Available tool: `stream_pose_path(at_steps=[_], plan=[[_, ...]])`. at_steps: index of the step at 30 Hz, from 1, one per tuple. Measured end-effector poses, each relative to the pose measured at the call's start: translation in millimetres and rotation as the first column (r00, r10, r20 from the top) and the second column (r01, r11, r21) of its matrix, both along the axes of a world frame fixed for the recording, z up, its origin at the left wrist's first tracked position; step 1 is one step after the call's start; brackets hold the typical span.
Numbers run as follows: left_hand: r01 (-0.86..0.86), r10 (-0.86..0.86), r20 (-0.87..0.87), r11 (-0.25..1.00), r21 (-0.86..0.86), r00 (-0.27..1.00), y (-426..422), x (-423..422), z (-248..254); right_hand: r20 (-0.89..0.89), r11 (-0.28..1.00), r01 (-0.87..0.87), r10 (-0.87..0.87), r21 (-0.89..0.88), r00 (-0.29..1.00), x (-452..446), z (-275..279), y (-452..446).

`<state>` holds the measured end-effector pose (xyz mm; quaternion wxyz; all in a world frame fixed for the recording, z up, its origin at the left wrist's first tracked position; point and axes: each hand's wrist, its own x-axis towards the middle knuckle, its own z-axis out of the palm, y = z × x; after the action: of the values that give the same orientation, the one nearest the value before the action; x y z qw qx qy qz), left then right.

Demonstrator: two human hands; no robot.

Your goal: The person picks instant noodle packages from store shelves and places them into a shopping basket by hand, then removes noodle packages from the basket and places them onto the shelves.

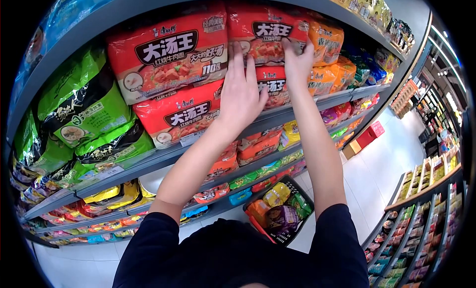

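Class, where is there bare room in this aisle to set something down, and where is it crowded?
Free: the floor between the basket and the right-hand shelving; also lower left, beneath the packed shelves. Crowded: the shelf holding red packets, and inside the basket.

Both your arms reach forward and up, bare below short dark sleeves. Your left forearm (196, 159) slants inward; your right forearm (320, 146) rises more steeply, leaning slightly inward. Your left hand (243, 92) is open, its back showing, fingers extended upward and thumb out toward the right. Your right hand (299, 64) sits slightly higher, near but apart from the left, thumb and fingers bent and parted; its grip is unclear.
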<state>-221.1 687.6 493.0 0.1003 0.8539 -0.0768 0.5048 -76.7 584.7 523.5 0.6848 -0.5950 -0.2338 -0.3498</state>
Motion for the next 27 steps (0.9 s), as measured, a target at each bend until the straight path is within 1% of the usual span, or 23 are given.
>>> stream_pose_path(at_steps=[1,2,5,8,10,11,13,14,15,16,17,18,19,20,21,22,23,24,25,26,27], plan=[[-0.023,0.023,0.001,0.999,0.028,1.000,2.5,1.2,-1.1,-0.003,1.000,0.025,-0.026,-0.005,1.000,-1.3,1.1,3.6],[-0.007,0.007,-0.010,1.000,0.019,1.000,2.1,-0.4,-1.3,0.037,0.999,0.033,-0.032,-0.013,0.999,6.4,-2.6,3.6],[0.024,-0.024,-0.030,1.000,0.001,0.999,1.2,-5.6,-2.4,0.037,0.997,0.023,-0.021,-0.070,0.999,-3.4,-3.4,-4.2],[0.039,-0.040,-0.045,0.999,-0.013,0.998,2.9,-7.5,-5.8,0.217,0.922,0.327,-0.282,-0.206,0.934,1.5,-14.0,-9.7],[0.073,-0.076,-0.083,0.996,-0.044,0.994,3.0,-13.9,-6.4,0.367,0.937,0.315,-0.243,-0.152,0.898,-20.8,-31.3,-17.2],[0.112,-0.120,-0.074,0.988,-0.111,0.990,1.4,-20.0,-10.8,0.439,0.941,0.314,-0.231,-0.125,0.868,-39.1,-43.9,-25.2],[0.265,-0.284,-0.089,0.947,-0.179,0.955,1.6,-40.5,-24.9,0.342,0.975,0.123,-0.054,-0.185,0.938,-81.6,-98.0,-46.3],[0.349,-0.378,-0.151,0.918,-0.186,0.913,3.1,-49.8,-39.1,0.261,0.939,0.089,0.001,-0.332,0.965,-99.1,-135.0,-63.7],[0.428,-0.466,-0.217,0.881,-0.201,0.858,4.6,-57.8,-59.6,0.196,0.879,0.141,-0.055,-0.456,0.979,-126.7,-168.0,-75.9],[0.455,-0.495,-0.325,0.869,-0.195,0.806,5.6,-64.6,-86.0,0.072,0.859,0.079,-0.049,-0.506,0.996,-139.2,-229.5,-88.6],[0.483,-0.517,-0.437,0.853,-0.195,0.736,5.3,-70.5,-116.8,-0.168,0.825,-0.042,-0.065,-0.564,0.984,-166.1,-278.4,-103.1],[0.486,-0.562,-0.532,0.824,-0.291,0.634,3.5,-78.8,-147.8,-0.320,0.784,-0.137,-0.082,-0.605,0.944,-195.2,-337.5,-121.0],[0.467,-0.600,-0.615,0.795,-0.387,0.512,1.2,-84.9,-178.9,-0.472,0.745,-0.245,-0.104,-0.620,0.876,-225.1,-387.2,-139.7],[0.412,-0.604,-0.687,0.791,-0.453,0.405,-2.8,-89.0,-211.1,-0.590,0.675,-0.335,-0.184,-0.657,0.786,-258.1,-416.5,-157.0],[0.343,-0.601,-0.748,0.791,-0.507,0.282,-7.0,-97.6,-245.9,-0.693,0.607,-0.443,-0.264,-0.660,0.671,-293.5,-440.3,-172.2],[0.368,-0.635,-0.732,0.760,-0.536,0.247,-12.1,-104.1,-282.8,-0.782,0.582,-0.565,-0.222,-0.585,0.582,-318.3,-463.2,-187.3],[0.378,-0.665,-0.729,0.725,-0.576,0.164,-17.2,-108.9,-323.8,-0.853,0.553,-0.667,-0.179,-0.500,0.491,-334.7,-482.0,-198.3],[0.364,-0.692,-0.719,0.687,-0.629,0.067,-27.3,-113.3,-352.1,-0.853,0.518,-0.678,-0.308,-0.522,0.421,-345.8,-494.5,-203.7],[0.339,-0.715,-0.698,0.650,-0.680,-0.030,-39.3,-119.2,-375.8,-0.819,0.564,-0.601,-0.304,-0.566,0.486,-347.8,-485.6,-204.5],[0.407,-0.709,-0.702,0.626,-0.665,-0.058,-51.6,-125.1,-395.9,-0.798,0.585,-0.551,-0.347,-0.595,0.494,-343.1,-462.0,-201.2],[0.476,-0.705,-0.704,0.593,-0.650,-0.083,-62.4,-129.8,-417.0,-0.760,0.545,-0.532,-0.413,-0.648,0.502,-340.7,-466.0,-199.3]])
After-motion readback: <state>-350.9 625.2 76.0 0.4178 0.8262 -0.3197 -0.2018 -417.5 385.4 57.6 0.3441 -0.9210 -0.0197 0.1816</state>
